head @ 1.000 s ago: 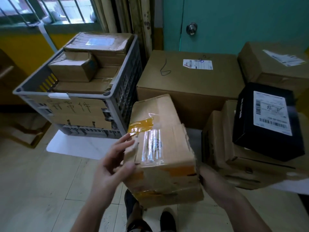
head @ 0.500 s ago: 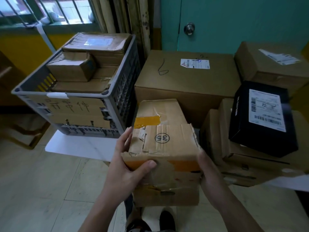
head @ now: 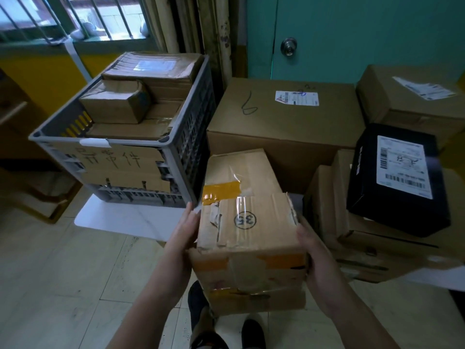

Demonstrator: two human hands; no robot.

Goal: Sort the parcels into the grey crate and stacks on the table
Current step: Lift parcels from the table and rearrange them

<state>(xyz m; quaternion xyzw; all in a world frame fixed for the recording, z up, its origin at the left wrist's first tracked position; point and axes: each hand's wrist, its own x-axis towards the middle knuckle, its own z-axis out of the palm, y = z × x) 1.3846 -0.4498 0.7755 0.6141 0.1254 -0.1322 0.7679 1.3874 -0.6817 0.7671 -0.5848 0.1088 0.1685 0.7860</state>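
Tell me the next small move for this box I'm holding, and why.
Probably ease the taped box marked 35 forward and down onto the table, in the gap between the grey crate and the stack under the black parcel. The left hand and right hand press its sides, and the crate already looks packed to its rim.

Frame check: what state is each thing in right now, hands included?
Taped parcel marked 35: held in the air, worn, sealed.
Left hand: flat against the parcel's left side.
Right hand: flat against its right side.
Grey crate: upright on the table, nearly full of parcels.
Large box marked 6: closed, upright.
Black box: closed, label up, lying on brown boxes.
Door: shut.
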